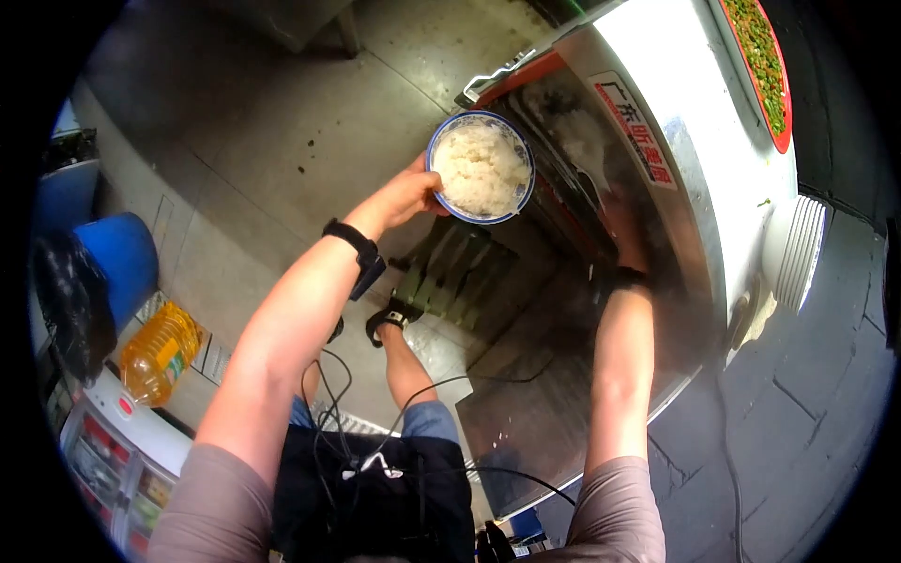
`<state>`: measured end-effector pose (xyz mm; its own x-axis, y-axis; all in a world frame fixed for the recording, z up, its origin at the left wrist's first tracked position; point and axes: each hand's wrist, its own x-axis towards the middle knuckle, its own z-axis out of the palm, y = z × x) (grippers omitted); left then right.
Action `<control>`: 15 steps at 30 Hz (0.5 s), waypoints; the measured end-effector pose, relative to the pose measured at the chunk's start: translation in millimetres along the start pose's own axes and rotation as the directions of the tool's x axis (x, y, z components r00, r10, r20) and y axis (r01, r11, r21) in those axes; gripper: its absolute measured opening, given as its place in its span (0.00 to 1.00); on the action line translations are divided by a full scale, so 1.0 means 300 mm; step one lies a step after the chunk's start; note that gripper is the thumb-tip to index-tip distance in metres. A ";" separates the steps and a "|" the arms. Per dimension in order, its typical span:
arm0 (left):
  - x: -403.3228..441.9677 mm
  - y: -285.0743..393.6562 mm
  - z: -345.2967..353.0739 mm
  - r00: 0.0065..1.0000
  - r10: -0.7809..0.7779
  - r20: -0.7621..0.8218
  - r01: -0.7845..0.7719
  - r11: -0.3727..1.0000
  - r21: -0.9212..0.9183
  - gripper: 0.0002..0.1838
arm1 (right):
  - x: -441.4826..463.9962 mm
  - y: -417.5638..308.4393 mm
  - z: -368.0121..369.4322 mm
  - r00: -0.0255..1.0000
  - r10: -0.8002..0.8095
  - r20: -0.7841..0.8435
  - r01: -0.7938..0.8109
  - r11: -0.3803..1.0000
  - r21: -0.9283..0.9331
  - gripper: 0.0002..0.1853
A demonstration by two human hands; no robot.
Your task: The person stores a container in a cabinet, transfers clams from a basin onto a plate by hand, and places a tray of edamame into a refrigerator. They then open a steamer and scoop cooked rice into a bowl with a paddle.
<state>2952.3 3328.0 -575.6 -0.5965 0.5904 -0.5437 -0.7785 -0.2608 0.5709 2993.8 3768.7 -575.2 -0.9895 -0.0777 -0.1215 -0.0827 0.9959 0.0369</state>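
Observation:
A white bowl with a blue rim (481, 167), heaped with white rice, is held up in my left hand (410, 194), its thumb over the near side of the rim. My right arm reaches into the opening of a metal steamer cabinet (671, 220) on the right. Steam and shadow blur my right hand (626, 230) there, and its fingers and anything in them cannot be made out. The bowl is beside the open front of the cabinet.
A red-rimmed tray of chopped greens (762, 66) lies on the cabinet top, near stacked white plates (801, 251). A yellow oil jug (161, 355), blue barrel (122, 258) and glass-door fridge (117, 460) stand at left. Cables hang before my body.

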 end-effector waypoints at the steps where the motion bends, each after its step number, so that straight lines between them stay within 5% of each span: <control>1: 0.000 -0.009 0.012 1.000 0.003 -0.022 -0.004 1.000 -0.002 0.40 | 0.039 -0.068 -0.051 0.982 0.100 0.162 -0.121 0.985 0.127 0.18; 3: -0.002 -0.007 0.021 1.000 -0.009 -0.017 0.009 1.000 0.012 0.38 | 0.086 -0.091 -0.033 0.929 0.169 0.330 -0.253 0.940 0.230 0.16; 6: -0.004 0.007 0.025 0.999 -0.036 -0.028 0.036 0.999 0.020 0.35 | 0.135 -0.037 0.102 0.991 -0.073 0.113 0.008 0.870 0.493 0.12; 9: 0.014 -0.004 0.015 0.999 -0.041 -0.030 0.042 0.999 0.032 0.37 | 0.160 -0.079 0.081 0.930 -0.002 0.368 -0.147 0.915 0.376 0.10; 11: 0.018 -0.013 0.000 0.999 -0.035 -0.021 0.036 0.999 0.038 0.39 | 0.150 -0.198 -0.065 0.687 0.402 0.605 -0.704 0.573 0.419 0.14; 15: 0.012 0.001 0.020 1.000 -0.007 -0.025 0.007 0.999 0.034 0.39 | 0.064 -0.226 -0.076 0.701 0.517 0.492 -0.696 0.342 0.632 0.14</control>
<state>2951.1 3334.6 -573.9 -0.5961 0.5728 -0.5627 -0.7758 -0.2300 0.5876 2977.7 3698.8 -557.3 -0.6778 0.4833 -0.5541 0.7350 0.4238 -0.5293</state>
